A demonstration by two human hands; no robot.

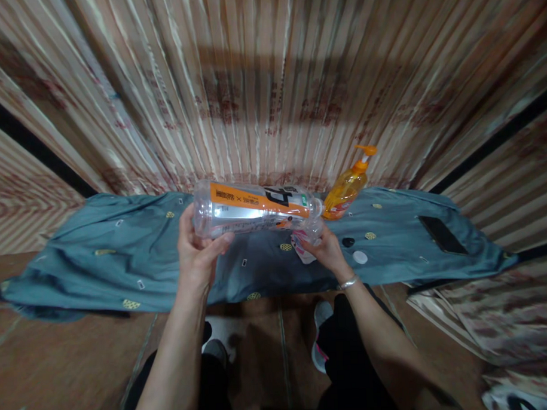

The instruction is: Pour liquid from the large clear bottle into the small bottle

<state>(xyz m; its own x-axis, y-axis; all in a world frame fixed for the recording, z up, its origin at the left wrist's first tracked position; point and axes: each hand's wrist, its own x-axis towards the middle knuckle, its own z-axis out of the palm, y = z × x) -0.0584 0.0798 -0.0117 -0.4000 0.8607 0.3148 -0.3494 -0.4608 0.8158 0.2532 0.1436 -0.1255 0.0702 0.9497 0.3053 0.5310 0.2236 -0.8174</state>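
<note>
My left hand (198, 246) is wrapped round the base of a clear plastic bottle (255, 208) with an orange label, held on its side above a table covered with a blue-grey cloth (122, 252). The bottle's neck points right, toward a small clear cup (311, 230) that my right hand (325, 248) grips just under the neck. A white packet lies under that hand, partly hidden. An orange pump bottle (347, 189) stands on the cloth just behind the cup.
A white round cap (360, 257) and a dark one (348, 242) lie on the cloth right of my right hand. A black phone (442, 234) lies farther right. Striped curtains (269, 79) hang behind the table. My shoes show on the brown floor below.
</note>
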